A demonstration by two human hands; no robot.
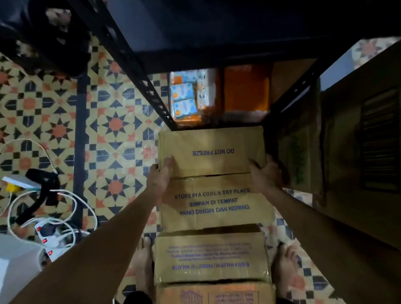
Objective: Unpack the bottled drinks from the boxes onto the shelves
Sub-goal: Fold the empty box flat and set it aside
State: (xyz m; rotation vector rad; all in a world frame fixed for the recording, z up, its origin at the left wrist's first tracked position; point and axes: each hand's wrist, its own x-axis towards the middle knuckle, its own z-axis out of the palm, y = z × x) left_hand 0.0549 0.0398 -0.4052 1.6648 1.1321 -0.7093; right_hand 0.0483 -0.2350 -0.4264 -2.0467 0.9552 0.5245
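Because the closed top cardboard box (pixel 212 152) sits on the lower boxes (pixel 212 257) before the black metal shelf rack (pixel 157 98), left hand (pixel 161 176) and right hand (pixel 266 176) grip opposite edges, fingers (pixel 255 165) clamped on it, probably to steady or lift it.

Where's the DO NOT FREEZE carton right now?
The carton is centre of the head view, gripped between left hand and right hand, right before the black rack.

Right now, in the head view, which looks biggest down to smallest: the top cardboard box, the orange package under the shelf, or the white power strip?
1. top cardboard box, though it is nearest the camera.
2. orange package.
3. white power strip, partly covered, so its rank is less sure.
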